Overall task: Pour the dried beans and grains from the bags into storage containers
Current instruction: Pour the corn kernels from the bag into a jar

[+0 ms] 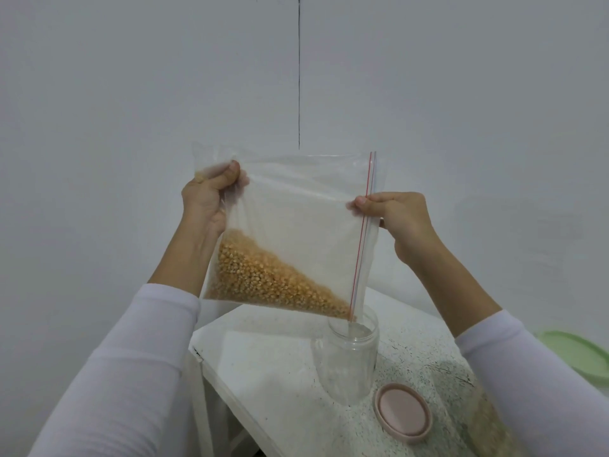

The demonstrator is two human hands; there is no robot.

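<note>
A clear zip bag (pixel 296 206) with a red zip line hangs turned on its side above the table. Yellow corn kernels (pixel 263 278) lie piled in its lower corner, sloping toward the zip end. My left hand (pixel 207 196) pinches the bag's upper left corner. My right hand (pixel 392 212) pinches the zip edge at the right. The bag's lower right corner dips into the mouth of a clear empty jar (pixel 346 357) standing on the table. No kernels show inside the jar.
A pink round lid (pixel 403 413) lies on the speckled white table (pixel 270 354) just right of the jar. A green lid (pixel 576 351) shows at the right edge. Another bag of grain (pixel 484 420) lies blurred at the lower right. A white wall stands behind.
</note>
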